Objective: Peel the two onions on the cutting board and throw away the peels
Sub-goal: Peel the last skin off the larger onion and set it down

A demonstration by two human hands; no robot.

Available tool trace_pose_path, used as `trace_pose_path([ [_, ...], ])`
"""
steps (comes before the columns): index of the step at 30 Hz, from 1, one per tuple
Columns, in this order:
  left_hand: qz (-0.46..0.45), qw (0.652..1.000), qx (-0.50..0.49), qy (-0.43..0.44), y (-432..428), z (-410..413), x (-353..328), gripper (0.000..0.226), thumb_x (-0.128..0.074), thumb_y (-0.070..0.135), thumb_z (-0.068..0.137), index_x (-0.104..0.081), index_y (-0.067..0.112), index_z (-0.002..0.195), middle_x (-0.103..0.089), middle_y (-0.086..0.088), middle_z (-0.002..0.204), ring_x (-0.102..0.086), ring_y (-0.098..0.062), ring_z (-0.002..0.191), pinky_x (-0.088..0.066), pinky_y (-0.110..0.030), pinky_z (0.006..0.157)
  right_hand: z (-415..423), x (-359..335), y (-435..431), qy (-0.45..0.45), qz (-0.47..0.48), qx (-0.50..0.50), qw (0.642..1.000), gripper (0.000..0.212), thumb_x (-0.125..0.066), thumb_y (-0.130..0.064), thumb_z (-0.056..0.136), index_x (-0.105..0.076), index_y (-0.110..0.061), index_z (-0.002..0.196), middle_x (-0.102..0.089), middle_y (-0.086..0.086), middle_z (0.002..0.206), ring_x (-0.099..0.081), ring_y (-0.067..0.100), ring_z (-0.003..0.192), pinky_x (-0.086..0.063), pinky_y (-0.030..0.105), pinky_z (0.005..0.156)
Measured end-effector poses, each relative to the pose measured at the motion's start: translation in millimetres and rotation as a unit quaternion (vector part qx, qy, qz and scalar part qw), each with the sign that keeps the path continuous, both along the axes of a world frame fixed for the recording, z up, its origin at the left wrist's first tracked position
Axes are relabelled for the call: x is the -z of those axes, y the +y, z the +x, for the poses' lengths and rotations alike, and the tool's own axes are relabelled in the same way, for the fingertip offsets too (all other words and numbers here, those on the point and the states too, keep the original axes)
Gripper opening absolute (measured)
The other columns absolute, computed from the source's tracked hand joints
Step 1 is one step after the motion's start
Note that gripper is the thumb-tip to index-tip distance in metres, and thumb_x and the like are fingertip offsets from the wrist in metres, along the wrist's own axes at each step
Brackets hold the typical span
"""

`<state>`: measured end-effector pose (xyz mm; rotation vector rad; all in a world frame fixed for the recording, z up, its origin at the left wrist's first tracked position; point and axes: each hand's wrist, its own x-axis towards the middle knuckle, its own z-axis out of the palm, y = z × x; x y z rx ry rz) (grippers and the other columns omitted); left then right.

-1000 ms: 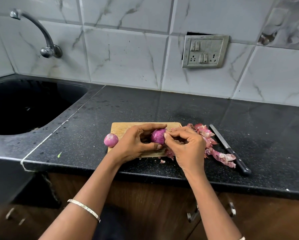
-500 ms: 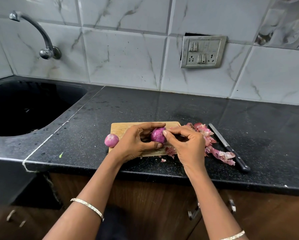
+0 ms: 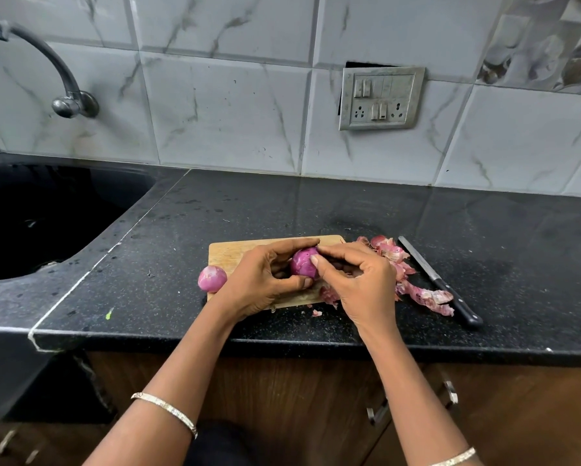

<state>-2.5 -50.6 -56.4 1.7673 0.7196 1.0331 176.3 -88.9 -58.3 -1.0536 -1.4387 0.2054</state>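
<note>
A purple onion (image 3: 303, 263) is held over the wooden cutting board (image 3: 230, 253). My left hand (image 3: 264, 279) grips it from the left, thumb underneath. My right hand (image 3: 361, 284) pinches at its top and right side with thumb and forefinger. A second onion (image 3: 212, 278), peeled and glossy, lies at the board's left edge, half on the counter. Pink onion peels (image 3: 413, 280) are heaped to the right of the board, with small scraps (image 3: 316, 313) by the board's front edge.
A black-handled knife (image 3: 440, 283) lies on the dark counter right of the peels, blade pointing away. A black sink (image 3: 30, 216) with a tap (image 3: 60, 79) is at the left. The counter's front edge runs just below my wrists.
My hands stay on the onion. My right fingers have shifted up to the onion's top, and the onion has turned slightly in my left hand.
</note>
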Motion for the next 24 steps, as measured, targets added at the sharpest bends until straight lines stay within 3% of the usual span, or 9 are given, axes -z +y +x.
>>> trace_pose_path([
  [9,0.018,1.0,0.01,0.008,3.4,-0.4,2.6,0.061,-0.079,-0.002,0.083,-0.06,0.014,0.139,-0.067,0.0,0.133,-0.063,-0.016,0.125,-0.048,-0.04,0.11,3.5,4.5,4.6,0.018,-0.008,0.016,1.0,0.008,-0.082,-0.001,0.078,-0.081,-0.007,0.084,-0.076,0.002,0.081,-0.069,0.011,0.078,-0.047,0.011,0.078],
  [14,0.016,1.0,0.002,0.005,5.0,0.4,4.2,0.062,-0.079,-0.003,0.082,-0.061,0.016,0.138,-0.068,0.001,0.133,-0.064,-0.016,0.123,-0.048,-0.042,0.11,3.8,2.7,4.0,0.031,-0.016,-0.004,0.999,0.012,-0.085,-0.003,0.077,-0.082,-0.009,0.087,-0.077,0.001,0.084,-0.071,0.01,0.083,-0.049,0.012,0.08],
  [17,0.014,1.0,0.003,0.002,4.7,0.1,4.0,0.061,-0.079,-0.003,0.082,-0.06,0.015,0.138,-0.069,0.002,0.131,-0.065,-0.015,0.122,-0.048,-0.039,0.11,4.5,3.2,3.7,0.036,-0.032,-0.018,0.999,0.019,-0.088,-0.009,0.074,-0.082,-0.009,0.092,-0.077,0.001,0.088,-0.072,0.011,0.087,-0.054,0.018,0.08],
  [24,0.021,1.0,0.009,0.012,5.3,-0.4,3.2,0.062,-0.079,-0.003,0.082,-0.061,0.017,0.138,-0.067,0.002,0.134,-0.064,-0.015,0.124,-0.048,-0.042,0.111,6.0,5.6,6.0,0.041,-0.033,-0.003,0.999,0.011,-0.084,-0.002,0.078,-0.081,-0.006,0.088,-0.076,0.004,0.083,-0.071,0.016,0.082,-0.056,0.027,0.077],
])
